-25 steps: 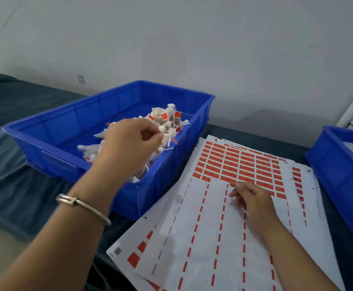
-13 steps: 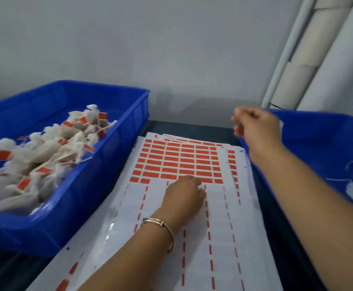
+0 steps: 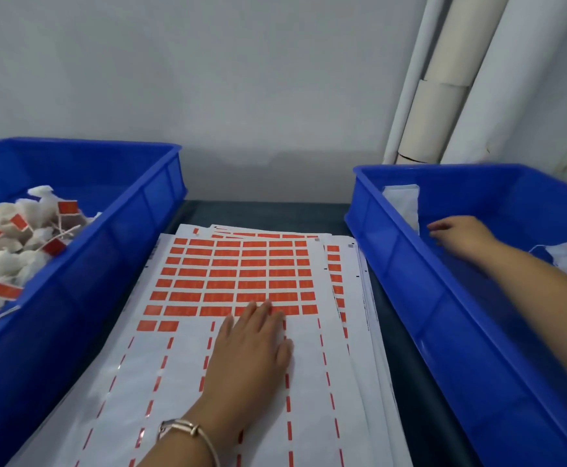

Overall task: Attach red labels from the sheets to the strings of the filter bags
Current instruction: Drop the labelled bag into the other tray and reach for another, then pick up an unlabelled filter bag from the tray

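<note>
**Next unlabelled bag lies right of the sheets, nearest the right hand**

Unlabelled filter bags [image 3: 401, 205] lie flat in the right bin [image 3: 410, 298]; one sits just beyond the right hand [image 3: 460, 239], long axis running away from the person. That hand's fingers are loosely extended toward it, pinching nothing. Left hand [image 3: 251, 352] rests flat on the label sheet [image 3: 241, 281], fingers together, tips touching the lowest full red row. Labelled bags [image 3: 16, 244] are in the left bin [image 3: 107, 264].
</note>
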`<state>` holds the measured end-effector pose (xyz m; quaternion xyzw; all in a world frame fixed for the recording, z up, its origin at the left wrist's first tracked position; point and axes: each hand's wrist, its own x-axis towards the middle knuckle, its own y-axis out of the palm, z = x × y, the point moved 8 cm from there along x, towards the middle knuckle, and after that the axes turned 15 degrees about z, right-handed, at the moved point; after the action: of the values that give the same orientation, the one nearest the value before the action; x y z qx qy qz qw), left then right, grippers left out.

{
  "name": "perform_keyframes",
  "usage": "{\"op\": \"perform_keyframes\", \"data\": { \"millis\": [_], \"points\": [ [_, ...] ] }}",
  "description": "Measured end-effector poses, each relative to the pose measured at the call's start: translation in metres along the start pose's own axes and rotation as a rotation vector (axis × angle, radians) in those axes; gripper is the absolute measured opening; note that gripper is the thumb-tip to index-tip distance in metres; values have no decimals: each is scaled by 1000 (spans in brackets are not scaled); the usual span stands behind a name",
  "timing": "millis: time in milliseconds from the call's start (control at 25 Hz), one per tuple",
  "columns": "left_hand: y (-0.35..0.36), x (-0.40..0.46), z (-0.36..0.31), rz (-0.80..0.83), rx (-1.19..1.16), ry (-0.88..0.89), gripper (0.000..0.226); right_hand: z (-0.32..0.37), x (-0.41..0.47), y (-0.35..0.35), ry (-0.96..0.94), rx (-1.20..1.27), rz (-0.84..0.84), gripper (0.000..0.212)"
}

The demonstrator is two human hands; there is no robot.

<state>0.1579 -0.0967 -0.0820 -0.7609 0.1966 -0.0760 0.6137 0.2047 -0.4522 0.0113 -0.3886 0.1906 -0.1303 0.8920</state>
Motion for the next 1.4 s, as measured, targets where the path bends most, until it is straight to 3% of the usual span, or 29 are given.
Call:
{"op": "perform_keyframes", "data": {
  "millis": [80, 160, 400, 520, 600, 720, 920, 1120, 1280, 1400],
  "points": [
    [0, 1, 1, 6, 1, -18, 57, 4, 11, 18, -22, 130, 91, 28],
    [0, 0, 0, -3, -10, -32, 57, 15, 16, 37, -56, 240, 208, 12],
    [-1, 1, 1, -3, -26, -42, 57, 29, 18, 46, -90, 92, 238, 24],
    [-2, 2, 0, -7, -32, -26, 57, 22, 9, 28, -84, 154, 119, 20],
    [-3, 2, 0, -13, -47, -10, 56, 21, -1, 3, -88, 303, -44, 8],
    [-3, 0, -1, -10, -85, 26, 54, 39, -25, -34, -135, 405, -251, 9],
    [-15, -6, 3, -71, -313, 57, 43, 115, -80, -44, -323, 440, -287, 13],
    [-30, -16, 13, -119, -899, 30, 40, 175, -125, 37, -413, 448, -58, 11],
    [-59, -31, 8, -300, -848, 123, 61, 173, -140, 131, -337, 439, 97, 22],
    [-64, -36, 7, -366, -764, 140, 62, 145, -142, 172, -205, 534, 99, 24]
  ]
}}
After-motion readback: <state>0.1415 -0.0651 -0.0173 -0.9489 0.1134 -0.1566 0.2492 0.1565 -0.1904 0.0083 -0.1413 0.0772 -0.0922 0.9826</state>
